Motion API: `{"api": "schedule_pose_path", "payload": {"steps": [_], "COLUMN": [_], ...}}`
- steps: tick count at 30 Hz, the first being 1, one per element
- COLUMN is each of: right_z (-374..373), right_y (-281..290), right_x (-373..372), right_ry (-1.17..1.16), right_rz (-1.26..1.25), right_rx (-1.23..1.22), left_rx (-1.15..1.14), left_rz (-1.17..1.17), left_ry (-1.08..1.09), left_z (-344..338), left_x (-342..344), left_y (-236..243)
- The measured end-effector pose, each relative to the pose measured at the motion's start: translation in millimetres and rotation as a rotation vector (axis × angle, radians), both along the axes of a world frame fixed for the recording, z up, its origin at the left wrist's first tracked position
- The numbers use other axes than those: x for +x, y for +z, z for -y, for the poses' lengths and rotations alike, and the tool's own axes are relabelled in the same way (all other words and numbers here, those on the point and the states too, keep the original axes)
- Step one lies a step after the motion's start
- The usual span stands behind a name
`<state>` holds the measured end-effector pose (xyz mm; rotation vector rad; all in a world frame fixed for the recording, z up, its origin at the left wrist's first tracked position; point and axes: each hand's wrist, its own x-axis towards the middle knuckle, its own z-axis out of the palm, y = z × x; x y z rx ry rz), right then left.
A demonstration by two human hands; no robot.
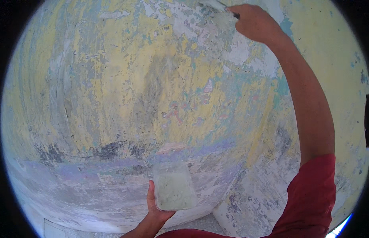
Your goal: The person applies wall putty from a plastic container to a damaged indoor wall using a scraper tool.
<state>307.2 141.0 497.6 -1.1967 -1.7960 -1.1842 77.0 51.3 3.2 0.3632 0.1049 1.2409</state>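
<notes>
My left hand [156, 212] is closed round the lower left corner of a clear plastic tub [171, 168]. Pale whitish-green paste [174, 191] covers much of the tub's inside. High up at the wall, my right hand [254, 22] grips the dark handle of a putty knife [215, 5]. Its light, flat blade points left by the wall, partly cut off by the picture's top edge; whether it touches the surface I cannot tell. In front of both hands is a wall [125, 79] with peeling yellow, turquoise and white paint.
A second wall [327, 91] meets this one in a corner at the right. Lower down, the wall has a lilac band and grey, bare patches. Speckled floor [200, 225] shows at the bottom. A dark object [368, 121] is at the right rim.
</notes>
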Motion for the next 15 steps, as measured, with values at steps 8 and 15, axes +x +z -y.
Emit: {"api": "schedule_pose_path", "payload": {"steps": [8,15], "right_z": [16,43], "right_y": [-88,-109], "right_x": [22,27], "right_ry": [-0.045,-0.049], "right_rz": [-0.060,-0.121], "right_rx": [-0.170,-0.352], "left_rx": [0.010,-0.019], "left_rz": [-0.039,-0.006], "left_ry": [-0.027,-0.020], "left_z": [-4,-2], "left_x": [1,-3], "left_y": [4,0]}}
